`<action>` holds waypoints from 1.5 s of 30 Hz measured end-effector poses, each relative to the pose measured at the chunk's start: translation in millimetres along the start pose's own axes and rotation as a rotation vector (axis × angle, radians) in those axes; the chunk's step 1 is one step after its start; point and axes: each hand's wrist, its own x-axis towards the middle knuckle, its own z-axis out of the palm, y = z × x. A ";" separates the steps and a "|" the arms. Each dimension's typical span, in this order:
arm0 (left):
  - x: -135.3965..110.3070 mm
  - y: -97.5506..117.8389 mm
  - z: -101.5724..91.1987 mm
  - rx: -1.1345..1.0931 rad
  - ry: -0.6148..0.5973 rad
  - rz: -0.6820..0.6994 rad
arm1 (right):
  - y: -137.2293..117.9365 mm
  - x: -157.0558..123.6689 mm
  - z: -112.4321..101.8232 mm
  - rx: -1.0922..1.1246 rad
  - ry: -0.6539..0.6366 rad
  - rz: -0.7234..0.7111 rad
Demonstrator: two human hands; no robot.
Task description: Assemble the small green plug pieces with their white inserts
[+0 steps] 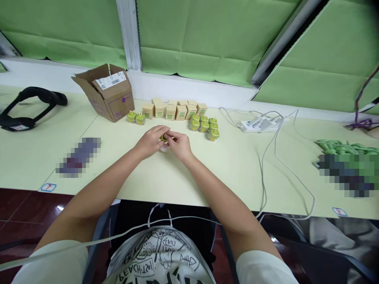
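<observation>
My left hand [151, 141] and my right hand [178, 144] meet over the middle of the pale table [225, 165], fingers pinched together on a small green-topped jar [163, 138]. Something pale shows just beneath the hands; I cannot make it out. Behind them stands a row of small tan boxes [174, 109] with green labels. Two more green-topped jars [136, 117] sit to the left of the row. A cluster of several such jars [205, 126] sits to the right.
An open cardboard box [108, 91] lies tilted at the back left. A black strap device [28, 106] rests at the far left. A white power strip [256, 124] with cables trailing over the front edge lies right of centre. Green items [345, 148] lie at far right.
</observation>
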 end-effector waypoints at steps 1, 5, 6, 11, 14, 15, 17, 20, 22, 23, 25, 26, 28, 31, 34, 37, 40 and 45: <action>-0.2 -0.4 0.6 0.000 0.002 0.010 | -1.1 -0.4 -0.5 -0.016 0.001 -0.008; -1.0 -2.5 3.8 0.004 0.022 0.056 | -6.2 -2.5 -1.8 -0.045 0.010 -0.006; -1.3 -2.9 4.4 0.006 0.026 0.062 | -7.3 -3.0 -1.9 -0.046 0.014 0.001; -1.3 -1.5 4.4 0.013 0.023 0.049 | -10.9 -3.7 -1.6 -0.033 0.081 0.044; -0.4 1.7 1.8 0.009 0.021 0.036 | -11.6 -1.1 -3.0 -0.024 0.158 0.087; 0.0 2.8 0.8 0.007 0.023 0.038 | -11.2 0.3 -3.8 -0.016 0.181 0.104; 0.5 4.6 -0.9 0.006 0.032 0.042 | -9.6 3.4 -5.5 0.018 0.199 0.136; 0.6 5.7 -2.4 0.002 0.039 0.051 | -6.2 7.2 -7.2 0.140 0.135 0.201; 0.4 5.7 -2.6 -0.009 0.037 0.058 | -4.3 8.2 -7.3 0.258 0.054 0.251; 0.3 5.6 -2.6 -0.017 0.036 0.058 | -3.5 8.3 -7.1 0.315 0.009 0.266; 0.2 5.7 -2.5 -0.038 0.029 0.048 | -2.5 7.8 -6.2 0.395 -0.065 0.266; 0.3 5.9 -2.5 -0.051 0.026 0.039 | -2.1 7.4 -5.8 0.414 -0.083 0.257; 0.6 6.5 -2.6 -0.079 0.021 0.017 | -1.7 6.8 -5.6 0.429 -0.093 0.246; 1.1 6.9 -2.7 -0.112 0.018 -0.014 | -1.4 7.1 -7.3 0.425 -0.090 0.246; 1.3 6.9 -2.2 -0.124 0.015 -0.019 | -1.0 8.8 -9.8 0.383 -0.088 0.245; 1.4 8.4 -1.5 -0.124 0.036 0.004 | -0.4 10.8 -11.2 0.359 -0.092 0.238; 1.8 13.5 -2.2 -0.122 0.045 0.021 | -0.4 12.0 -12.2 0.355 -0.103 0.221; 3.0 23.0 -5.3 -0.121 0.044 0.034 | -2.7 12.4 -14.5 0.325 -0.116 0.176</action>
